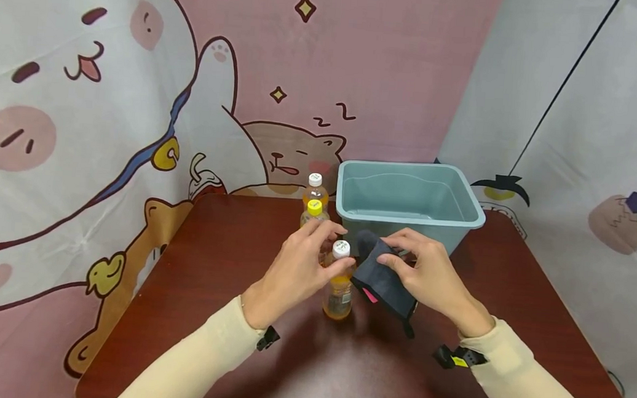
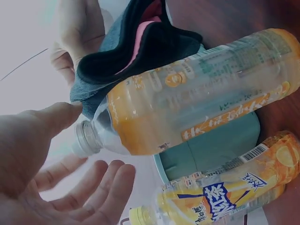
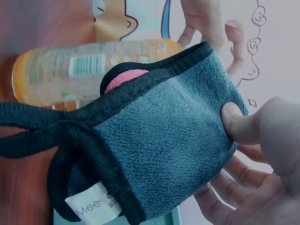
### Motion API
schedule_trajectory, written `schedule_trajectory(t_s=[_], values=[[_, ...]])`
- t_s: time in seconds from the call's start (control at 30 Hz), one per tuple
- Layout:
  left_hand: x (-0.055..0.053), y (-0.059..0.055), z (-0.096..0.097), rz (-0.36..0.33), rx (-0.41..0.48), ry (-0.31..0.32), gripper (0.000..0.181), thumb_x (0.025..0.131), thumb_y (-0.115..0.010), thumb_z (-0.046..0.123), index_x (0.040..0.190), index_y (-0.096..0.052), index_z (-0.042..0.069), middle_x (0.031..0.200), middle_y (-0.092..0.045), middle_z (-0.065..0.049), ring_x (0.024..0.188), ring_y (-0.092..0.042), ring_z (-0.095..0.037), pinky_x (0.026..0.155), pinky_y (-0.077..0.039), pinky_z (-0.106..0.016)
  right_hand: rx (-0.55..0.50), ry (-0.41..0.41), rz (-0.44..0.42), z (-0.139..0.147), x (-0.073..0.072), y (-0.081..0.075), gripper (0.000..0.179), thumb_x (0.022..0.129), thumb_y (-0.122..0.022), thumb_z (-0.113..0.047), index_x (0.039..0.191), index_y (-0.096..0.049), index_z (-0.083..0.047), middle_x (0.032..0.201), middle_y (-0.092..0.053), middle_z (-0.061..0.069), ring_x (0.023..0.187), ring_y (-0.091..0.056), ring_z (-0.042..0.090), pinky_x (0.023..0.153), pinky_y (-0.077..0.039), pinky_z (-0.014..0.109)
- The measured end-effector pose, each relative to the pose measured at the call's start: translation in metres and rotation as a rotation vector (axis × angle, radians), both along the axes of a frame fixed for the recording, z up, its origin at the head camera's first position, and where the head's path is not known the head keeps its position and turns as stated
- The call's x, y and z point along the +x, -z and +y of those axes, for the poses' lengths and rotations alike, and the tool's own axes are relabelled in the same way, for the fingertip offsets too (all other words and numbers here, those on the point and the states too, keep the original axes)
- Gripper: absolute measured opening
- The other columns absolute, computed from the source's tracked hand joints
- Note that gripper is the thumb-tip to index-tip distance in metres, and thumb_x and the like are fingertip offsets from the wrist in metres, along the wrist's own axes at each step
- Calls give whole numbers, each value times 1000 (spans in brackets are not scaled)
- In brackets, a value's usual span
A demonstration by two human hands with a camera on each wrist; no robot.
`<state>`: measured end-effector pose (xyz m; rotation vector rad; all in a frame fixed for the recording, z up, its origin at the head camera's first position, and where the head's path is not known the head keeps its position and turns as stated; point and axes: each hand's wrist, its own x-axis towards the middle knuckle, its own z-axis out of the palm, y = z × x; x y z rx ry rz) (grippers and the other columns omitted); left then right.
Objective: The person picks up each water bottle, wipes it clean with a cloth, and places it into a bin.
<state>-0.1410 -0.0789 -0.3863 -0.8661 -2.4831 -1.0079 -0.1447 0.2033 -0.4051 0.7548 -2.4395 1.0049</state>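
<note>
My right hand (image 1: 430, 271) pinches a folded dark grey cloth (image 3: 164, 126) with black edging, a hanging loop, a white tag and a bit of pink inside. My left hand (image 1: 303, 266) is spread around the white cap of a plastic drink bottle (image 1: 338, 296). In the left wrist view, thumb (image 2: 51, 119) and fingers stand on either side of that cap, seemingly apart from it. The bottle stands upright with an orange label, right beside the cloth. Behind the left hand are a yellow-capped bottle (image 2: 206, 201) and another white-capped bottle (image 1: 315, 189).
A blue-grey plastic bin (image 1: 411, 220) stands at the back right of the dark red-brown table (image 1: 226, 254). Its inside shows nothing in it. Cartoon-printed cloth walls (image 1: 405, 63) close off the back and both sides.
</note>
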Motion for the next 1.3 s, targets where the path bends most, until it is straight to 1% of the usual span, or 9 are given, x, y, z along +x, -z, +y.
schedule_trajectory(t_s=[0.13, 0.27, 0.4, 0.47, 0.6, 0.7, 0.9, 1.13, 1.3], values=[[0, -2, 3, -22, -27, -38, 48, 94, -102, 30, 126, -72, 10, 115, -71, -7, 97, -78, -21, 79, -69, -27, 0, 45, 12, 10, -1, -2, 28, 98, -94, -6, 125, -89, -12, 115, -84, -1, 96, -76, 14, 80, -65, 21], [-1, -5, 1, -63, -40, -34, 40, 94, -101, 24, 123, -75, 12, 116, -72, -5, 97, -76, -22, 81, -69, -29, 4, 58, 24, 18, -2, -4, 30, 97, -95, -6, 126, -89, -13, 116, -84, -1, 97, -76, 13, 82, -64, 18], [-2, -8, -5, -96, -43, 8, 36, 96, -97, 15, 128, -80, 12, 120, -74, -5, 98, -74, -23, 83, -70, -36, 1, 41, 16, 21, -2, -5, 31, 97, -95, -6, 127, -89, -14, 117, -83, -2, 99, -74, 8, 84, -61, 12], [-2, -9, -8, -111, -39, 38, 37, 97, -96, 11, 131, -81, 12, 122, -75, -5, 99, -73, -22, 85, -70, -36, 3, 25, 8, 22, -2, -4, 32, 98, -94, -5, 128, -89, -14, 118, -83, -3, 101, -73, 6, 86, -60, 11], [-2, -10, -14, -140, -28, 98, 39, 99, -92, 7, 136, -83, 16, 127, -79, -3, 106, -77, -19, 90, -71, -34, 9, -15, -10, 19, -1, -3, 33, 98, -94, -5, 130, -88, -13, 119, -83, -4, 101, -71, 5, 81, -61, 16], [-3, -8, -16, -152, -14, 143, 41, 100, -90, 5, 139, -83, 17, 132, -82, -3, 111, -80, -18, 94, -72, -33, 13, -57, -32, 13, 0, -1, 35, 98, -94, -6, 131, -87, -12, 118, -82, -5, 95, -69, 6, 75, -60, 21], [-4, -6, -17, -135, -3, 174, 45, 99, -91, 4, 142, -82, 15, 132, -83, -5, 112, -82, -19, 94, -73, -33, 29, -126, -99, -6, 0, 2, 36, 99, -94, -11, 134, -86, -13, 118, -81, -6, 83, -64, 6, 68, -57, 25], [-4, -4, -18, -77, -16, 142, 46, 96, -94, 8, 140, -82, 14, 134, -84, -5, 117, -81, -20, 99, -72, -35, 58, -151, -193, -27, -3, 4, 37, 101, -94, -22, 136, -87, -10, 123, -81, -2, 85, -66, 8, 71, -60, 23], [-3, -4, -20, -63, -21, 132, 45, 95, -95, 7, 138, -82, 12, 134, -84, -7, 118, -81, -21, 98, -73, -37, 83, -143, -228, -32, -6, 7, 34, 101, -93, -18, 132, -87, -7, 124, -82, 1, 87, -68, 6, 72, -60, 22]])
